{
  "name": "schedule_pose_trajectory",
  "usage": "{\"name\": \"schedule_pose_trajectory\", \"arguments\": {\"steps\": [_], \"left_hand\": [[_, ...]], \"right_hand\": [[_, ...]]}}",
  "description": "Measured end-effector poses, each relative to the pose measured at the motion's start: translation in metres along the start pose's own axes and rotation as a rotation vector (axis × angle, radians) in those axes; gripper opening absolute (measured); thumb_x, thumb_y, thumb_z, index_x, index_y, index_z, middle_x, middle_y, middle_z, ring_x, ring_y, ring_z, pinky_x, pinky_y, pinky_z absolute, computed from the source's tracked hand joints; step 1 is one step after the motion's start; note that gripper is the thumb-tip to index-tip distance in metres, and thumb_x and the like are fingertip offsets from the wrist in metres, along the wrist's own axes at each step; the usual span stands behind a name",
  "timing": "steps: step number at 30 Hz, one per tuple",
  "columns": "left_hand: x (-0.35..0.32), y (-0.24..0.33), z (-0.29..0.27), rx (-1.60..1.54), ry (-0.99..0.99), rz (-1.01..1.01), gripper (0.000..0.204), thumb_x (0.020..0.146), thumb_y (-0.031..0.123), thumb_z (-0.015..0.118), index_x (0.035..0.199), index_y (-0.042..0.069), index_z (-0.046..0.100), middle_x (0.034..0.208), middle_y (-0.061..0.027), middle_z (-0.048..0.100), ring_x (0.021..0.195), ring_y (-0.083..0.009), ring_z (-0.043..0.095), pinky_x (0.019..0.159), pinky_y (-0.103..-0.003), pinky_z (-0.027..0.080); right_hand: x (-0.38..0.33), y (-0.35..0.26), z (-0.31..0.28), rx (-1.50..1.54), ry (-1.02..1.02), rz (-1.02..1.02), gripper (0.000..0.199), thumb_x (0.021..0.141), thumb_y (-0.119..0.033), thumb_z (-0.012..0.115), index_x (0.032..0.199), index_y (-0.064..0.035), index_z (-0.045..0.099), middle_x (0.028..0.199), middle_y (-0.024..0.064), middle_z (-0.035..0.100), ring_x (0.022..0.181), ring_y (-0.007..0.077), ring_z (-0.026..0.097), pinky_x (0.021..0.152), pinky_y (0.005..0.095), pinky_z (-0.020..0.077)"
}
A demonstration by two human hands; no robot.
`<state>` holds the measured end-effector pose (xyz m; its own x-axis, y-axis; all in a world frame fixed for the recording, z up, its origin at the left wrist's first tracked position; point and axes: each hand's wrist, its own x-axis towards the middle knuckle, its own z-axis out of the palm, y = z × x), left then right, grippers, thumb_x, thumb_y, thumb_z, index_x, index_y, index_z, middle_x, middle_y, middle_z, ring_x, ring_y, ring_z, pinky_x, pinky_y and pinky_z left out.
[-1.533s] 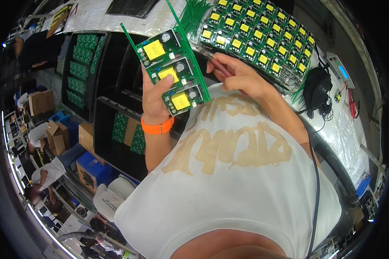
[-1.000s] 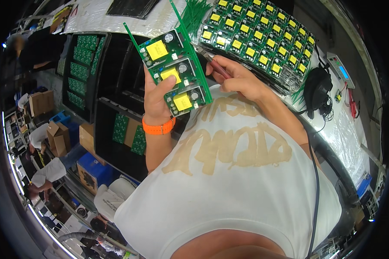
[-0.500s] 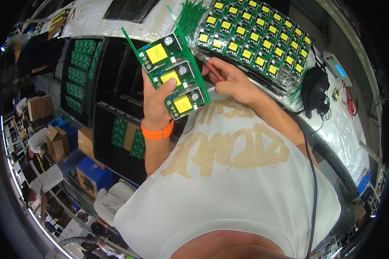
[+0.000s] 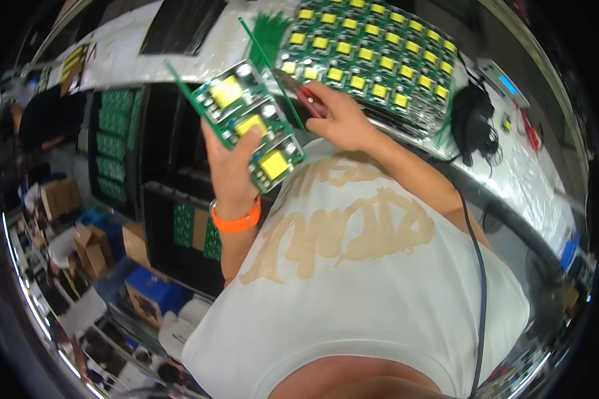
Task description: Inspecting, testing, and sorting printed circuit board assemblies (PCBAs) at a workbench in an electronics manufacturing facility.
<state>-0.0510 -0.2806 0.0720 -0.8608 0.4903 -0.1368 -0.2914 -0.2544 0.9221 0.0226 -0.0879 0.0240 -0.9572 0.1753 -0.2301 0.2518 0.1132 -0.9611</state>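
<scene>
My left hand [image 4: 230, 174] grips a green circuit board panel [image 4: 238, 106], its thumb on the middle one of three yellow transformers. A thin green edge strip [image 4: 182, 85] runs along the panel's left side and sticks out past its far end. On the right side, another green strip [image 4: 262, 54] stands apart from the panel with a gap between. My right hand [image 4: 343, 120] is closed around red-handled cutting pliers [image 4: 307, 100]. Their metal jaws are at the right strip; whether they bite on it is too blurred to tell.
Behind my hands, rows of similar boards [image 4: 366, 53] cover the bench beside a pile of cut green strips [image 4: 269, 36]. To the right are a black cable bundle [image 4: 474, 123] and a scale [image 4: 504, 83]. Black racks [image 4: 180, 233] with boards stand left; a person [image 4: 50, 116] is farther off.
The right edge strip, alongside the panel before, now stands apart from it. Both hands have shifted slightly left in view, and the pliers' jaws are now at the strip.
</scene>
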Motion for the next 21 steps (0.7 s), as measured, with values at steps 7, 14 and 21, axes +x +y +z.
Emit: {"name": "schedule_pose_trajectory", "arguments": {"steps": [7, 14, 21], "left_hand": [[0.007, -0.019, -0.009, -0.136, -0.068, -0.088, 0.048, 0.095, 0.013, 0.049, 0.142, 0.012, 0.041, 0.125, -0.0103, 0.061, 0.102, -0.0223, 0.063, 0.087, -0.037, 0.053], [0.029, -0.059, 0.010, -0.425, -0.016, -0.502, 0.043, 0.096, 0.022, 0.050, 0.136, 0.008, 0.048, 0.125, -0.0092, 0.061, 0.107, -0.0218, 0.061, 0.093, -0.037, 0.049], [0.043, -0.091, 0.090, -0.403, -0.189, -0.719, 0.038, 0.097, 0.020, 0.049, 0.132, 0.005, 0.051, 0.120, -0.0099, 0.064, 0.107, -0.0220, 0.061, 0.096, -0.037, 0.047]], "right_hand": [[-0.044, 0.050, -0.060, -0.111, 0.317, 0.128, 0.036, 0.072, -0.022, 0.064, 0.106, -0.0115, 0.058, 0.082, 0.0061, 0.063, 0.075, 0.0269, 0.059, 0.067, 0.0369, 0.0463], [-0.150, 0.148, -0.147, -0.384, 0.788, 0.530, 0.044, 0.074, -0.027, 0.061, 0.114, -0.0099, 0.058, 0.088, 0.0110, 0.066, 0.080, 0.0338, 0.061, 0.071, 0.0393, 0.0474], [-0.163, 0.257, -0.198, -0.477, 0.790, 0.859, 0.044, 0.075, -0.031, 0.061, 0.111, -0.0066, 0.057, 0.087, 0.0124, 0.065, 0.080, 0.0322, 0.062, 0.073, 0.0384, 0.0483]]}}
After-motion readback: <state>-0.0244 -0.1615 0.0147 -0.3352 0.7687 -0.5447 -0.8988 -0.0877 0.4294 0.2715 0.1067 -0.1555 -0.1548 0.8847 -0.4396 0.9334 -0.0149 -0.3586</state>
